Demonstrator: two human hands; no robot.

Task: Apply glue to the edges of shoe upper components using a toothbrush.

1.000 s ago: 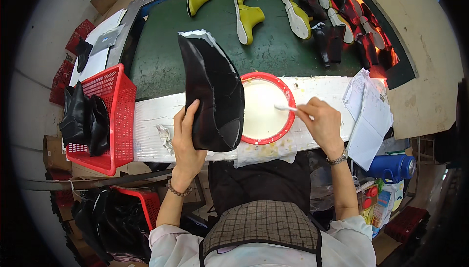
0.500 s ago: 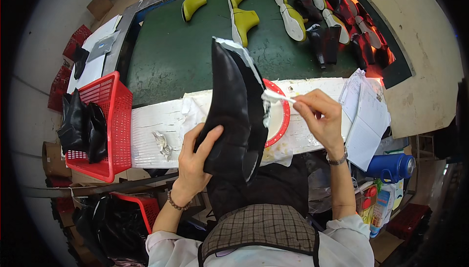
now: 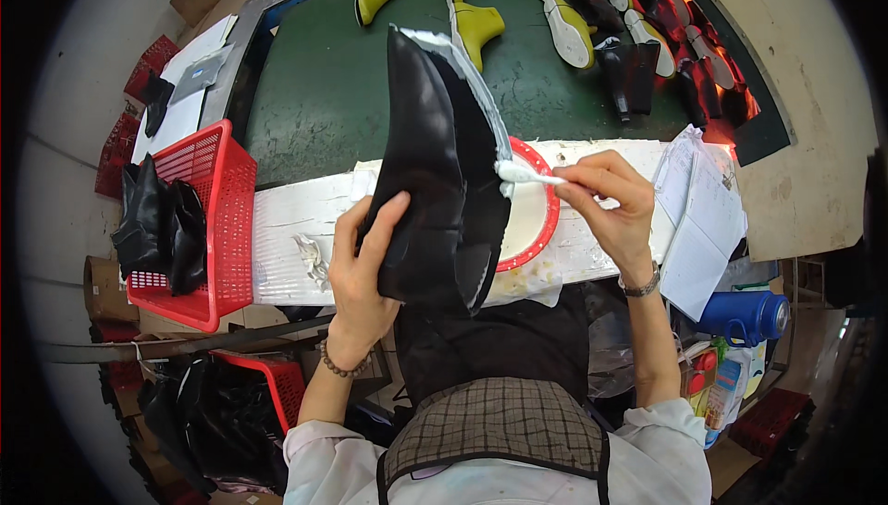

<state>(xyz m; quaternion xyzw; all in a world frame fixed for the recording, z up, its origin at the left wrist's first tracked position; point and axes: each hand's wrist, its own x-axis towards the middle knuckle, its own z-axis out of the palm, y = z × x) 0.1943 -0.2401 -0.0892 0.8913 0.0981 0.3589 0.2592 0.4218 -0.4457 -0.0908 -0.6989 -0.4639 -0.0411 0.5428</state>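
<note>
While the left hand (image 3: 370, 269) wraps its fingers around a black boot upper (image 3: 435, 172) and holds it upright at the centre of the frame, the right hand (image 3: 610, 200) pinches a small brush (image 3: 523, 173) between closed fingertips. White bristle tip touches the upper's pale-coated edge. Behind the upper: red-rimmed bowl (image 3: 541, 218) of white glue on a white bench strip (image 3: 296, 227). Left of frame: red basket (image 3: 208, 200) holding black pieces. Upper frame: green belt (image 3: 324, 89) carrying yellow lasts (image 3: 476, 19). Lower right: blue flask (image 3: 749, 315).
</note>
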